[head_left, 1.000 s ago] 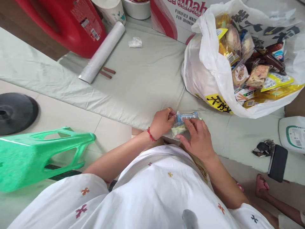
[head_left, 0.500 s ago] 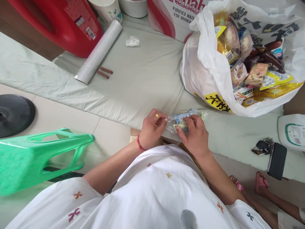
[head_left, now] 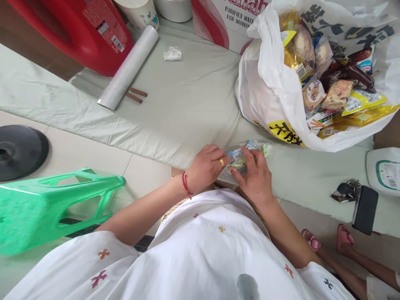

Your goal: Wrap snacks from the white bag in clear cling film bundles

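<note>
Left: black round base [head_left: 23, 153], green plastic stool [head_left: 23, 200] on floor tiles [head_left: 90, 143]. Pale tablecloth [head_left: 190, 100] bears red jug [head_left: 93, 48], white film roll [head_left: 128, 68]; at its near edge, left hand [head_left: 206, 168] pinches one end of clear snack packet [head_left: 238, 156], right hand [head_left: 258, 179] grips its middle. Farther right: white bag [head_left: 258, 87] of snacks [head_left: 338, 95], keys [head_left: 344, 191], black phone [head_left: 365, 209].

Pkt [head_left: 236, 156] at front of tbl [head_left: 187, 104], carrier bag [head_left: 256, 91] behind, R

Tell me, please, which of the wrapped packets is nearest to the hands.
The blue and green packet in clear wrapping, with the left hand and the right hand on it. The packets inside the white bag lie farther away.
</note>
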{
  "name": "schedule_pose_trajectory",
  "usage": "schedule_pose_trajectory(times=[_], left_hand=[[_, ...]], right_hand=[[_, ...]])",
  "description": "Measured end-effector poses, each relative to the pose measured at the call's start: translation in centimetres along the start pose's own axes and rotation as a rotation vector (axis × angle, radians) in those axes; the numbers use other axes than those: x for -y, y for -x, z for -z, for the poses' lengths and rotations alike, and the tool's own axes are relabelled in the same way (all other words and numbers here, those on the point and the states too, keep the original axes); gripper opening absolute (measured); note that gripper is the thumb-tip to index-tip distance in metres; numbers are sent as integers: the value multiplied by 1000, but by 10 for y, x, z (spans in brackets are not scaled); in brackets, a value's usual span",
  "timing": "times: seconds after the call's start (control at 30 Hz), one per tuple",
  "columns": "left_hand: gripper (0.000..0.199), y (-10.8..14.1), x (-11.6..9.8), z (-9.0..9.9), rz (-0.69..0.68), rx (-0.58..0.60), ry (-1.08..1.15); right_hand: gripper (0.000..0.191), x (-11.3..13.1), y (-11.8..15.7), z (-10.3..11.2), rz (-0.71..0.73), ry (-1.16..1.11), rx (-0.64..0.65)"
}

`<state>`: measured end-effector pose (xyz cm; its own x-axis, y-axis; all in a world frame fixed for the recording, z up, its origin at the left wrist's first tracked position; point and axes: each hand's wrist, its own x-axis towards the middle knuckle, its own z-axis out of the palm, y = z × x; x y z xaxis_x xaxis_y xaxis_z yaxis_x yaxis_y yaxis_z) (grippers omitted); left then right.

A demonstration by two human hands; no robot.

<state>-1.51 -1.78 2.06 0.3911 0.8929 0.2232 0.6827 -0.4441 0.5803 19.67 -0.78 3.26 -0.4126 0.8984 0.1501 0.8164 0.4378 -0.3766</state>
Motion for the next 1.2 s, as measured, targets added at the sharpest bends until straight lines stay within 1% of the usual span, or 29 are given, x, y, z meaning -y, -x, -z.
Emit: schedule_pose_trajectory(times=[0.07,0.13,0.2,0.3,0.4,0.57,0.67,0.73,0.83,0.9,0.93,1.0,1.03,1.13,1.2], left_hand=[[33,13,3,-4,-97,74,-48],[30,25,7,-9,-162,106,-66],[29,34,11,-12,-192,91,-68],[28,39,16,-11,-189,51,-100],[24,33,23,-6,-227,38,-158],[23,13,39,2,-396,98,-235],[22,8,44,8,-478,114,-215],[22,9,42,14,-489,81,-153],[19,11,33,23,-504,-14,-83],[17,7,28,26,-537,-56,-73],[16,3,25,25,-548,-56,-61],[18,-8,23,19,-533,4,2],[20,-15,23,15,-498,50,52],[30,-33,27,0,-324,179,269],[34,-39,29,-6,-217,216,417]], right_hand=[[55,-1,-1,1,18,0,35],[50,0,-2,2,34,1,50],[47,0,-4,2,32,3,50],[48,0,-6,1,13,4,43],[50,0,-7,1,-3,8,44],[54,-1,-8,0,-10,23,50],[55,-1,-10,0,-19,29,41],[54,-1,-11,0,-30,17,44],[51,-1,-12,1,-33,-18,70],[48,-1,-13,2,-26,-32,88],[47,-1,-13,1,-19,-36,94],[45,-1,-15,-1,10,-50,96],[44,-2,-15,-2,33,-61,94],[45,-5,-17,-4,111,-103,78],[49,-11,-16,-1,151,-149,86]])
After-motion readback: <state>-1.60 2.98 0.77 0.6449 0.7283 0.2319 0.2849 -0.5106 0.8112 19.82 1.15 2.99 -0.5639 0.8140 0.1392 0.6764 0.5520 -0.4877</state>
